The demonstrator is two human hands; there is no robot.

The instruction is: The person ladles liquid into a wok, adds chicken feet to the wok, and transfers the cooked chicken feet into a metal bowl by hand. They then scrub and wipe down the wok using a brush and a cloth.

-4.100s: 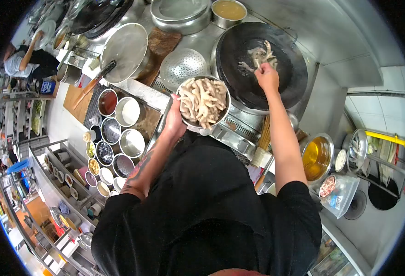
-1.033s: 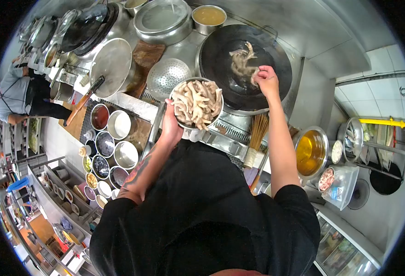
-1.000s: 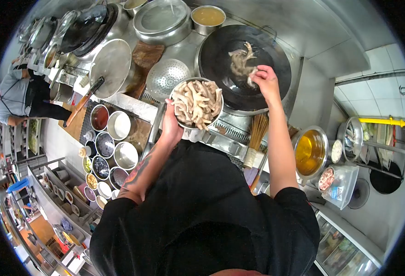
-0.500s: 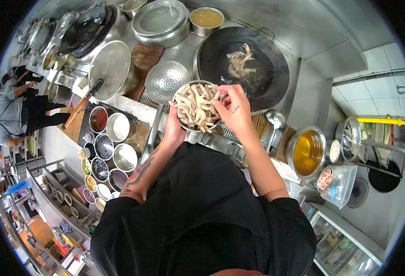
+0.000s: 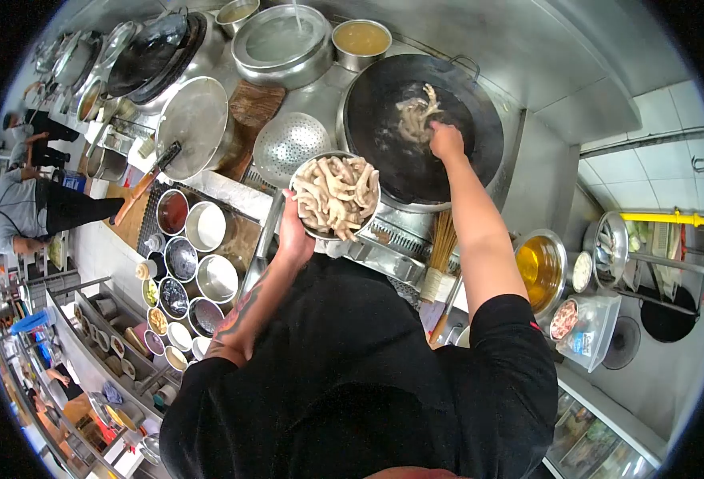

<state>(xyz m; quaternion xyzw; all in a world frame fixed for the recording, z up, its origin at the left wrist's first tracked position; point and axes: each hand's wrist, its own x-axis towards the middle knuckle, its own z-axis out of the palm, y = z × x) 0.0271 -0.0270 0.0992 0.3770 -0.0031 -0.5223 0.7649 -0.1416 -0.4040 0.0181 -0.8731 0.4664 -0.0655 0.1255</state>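
Observation:
My left hand (image 5: 294, 233) grips the rim of a metal bowl (image 5: 307, 231) heaped with pale chicken feet (image 5: 337, 194). Over the black wok (image 5: 479, 136), my right hand (image 5: 446, 141) reaches in with its fingers pressed together, close beside a few chicken feet (image 5: 417, 118) lying in the liquid. Whatever its fingertips hold is hidden. A perforated strainer (image 5: 290, 147) rests just left of the wok, beyond the bowl.
Sauce and seasoning pots (image 5: 180, 259) stand at the left. A large round pan (image 5: 194, 128) with a wooden-handled tool (image 5: 146, 184) is behind them. A bamboo brush (image 5: 441, 243) and an oil bowl (image 5: 540, 267) sit right. Co-workers (image 5: 20, 209) stand far left.
My right hand has moved from the bowl out over the wok, beside the feet there. My left hand still holds the bowl. Another person shows more clearly at the far left.

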